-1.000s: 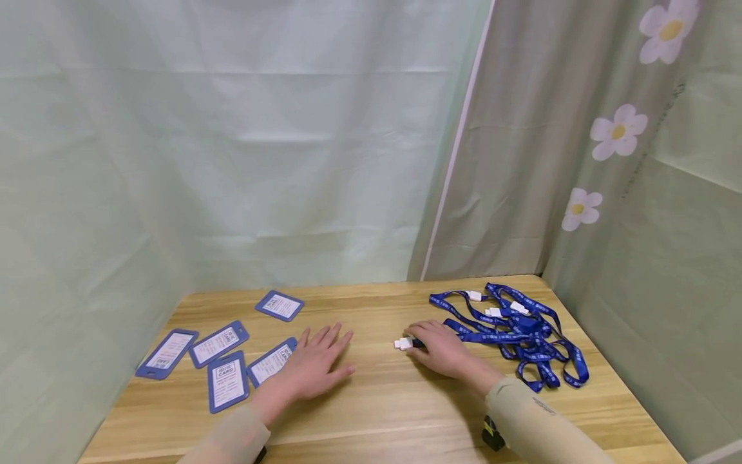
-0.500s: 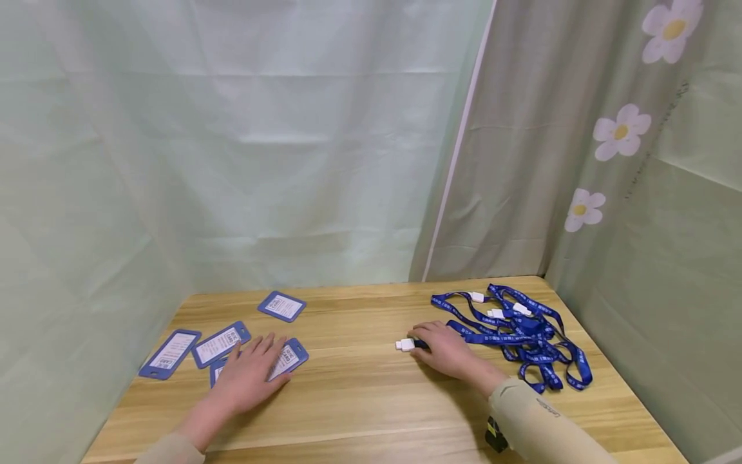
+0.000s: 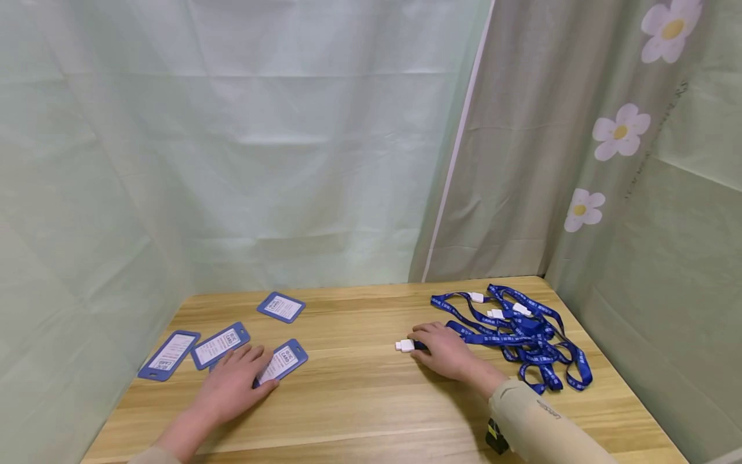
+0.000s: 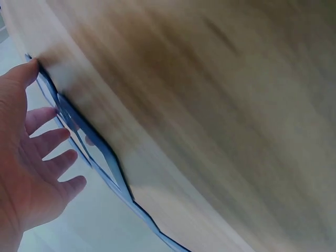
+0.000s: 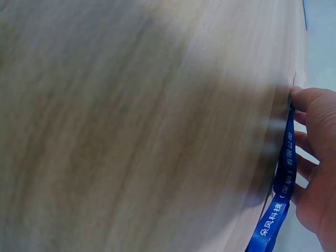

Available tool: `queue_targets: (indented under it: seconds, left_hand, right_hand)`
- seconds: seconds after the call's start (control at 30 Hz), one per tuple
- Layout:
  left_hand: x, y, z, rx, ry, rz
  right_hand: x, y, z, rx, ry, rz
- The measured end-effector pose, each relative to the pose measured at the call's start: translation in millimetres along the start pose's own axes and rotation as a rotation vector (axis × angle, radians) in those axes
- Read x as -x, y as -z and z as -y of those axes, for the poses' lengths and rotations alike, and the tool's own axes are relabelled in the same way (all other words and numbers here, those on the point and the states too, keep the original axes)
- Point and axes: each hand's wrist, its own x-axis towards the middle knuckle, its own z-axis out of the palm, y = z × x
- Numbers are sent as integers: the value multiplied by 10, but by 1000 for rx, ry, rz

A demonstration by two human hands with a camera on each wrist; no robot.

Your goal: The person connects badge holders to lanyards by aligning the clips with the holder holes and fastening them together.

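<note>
My left hand lies over the blue badge holders at the table's left, fingers relaxed. Its thumb touches or nearly touches the edge of one badge holder; another under the palm is mostly hidden. In the left wrist view, the fingers are spread just above a badge holder's blue rim. Right of centre, my right hand holds the end of a blue lanyard between thumb and fingers, its white clip sticking out to the left. The lanyard's strap runs back under the hand toward a heap of lanyards.
More badge holders lie at the left: one at the far left, one beside it, one further back. White clips show among the lanyards. Pale curtains enclose the wooden table behind and at both sides.
My left hand has moved left from the table's middle onto the badge holders, uncovering the rightmost one and covering the lowest. The right hand has stayed on the lanyard end.
</note>
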Motion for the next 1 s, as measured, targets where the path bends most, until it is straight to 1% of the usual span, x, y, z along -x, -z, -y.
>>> queue_targets:
  seconds: [0.07, 0.5, 0.67, 1.0]
  left_hand:
    - [-3, -8, -6, 7, -6, 5]
    - [-106, -68, -59, 94, 6, 29]
    - [-151, -52, -107, 134, 22, 73]
    - [-266, -73, -155, 139, 3, 106]
  right_hand:
    - [7, 0, 2, -1, 2, -3]
    - [-1, -30, -19, 18, 9, -22]
    - [6, -37, -19, 19, 13, -29]
    - [5, -37, -10, 21, -9, -6]
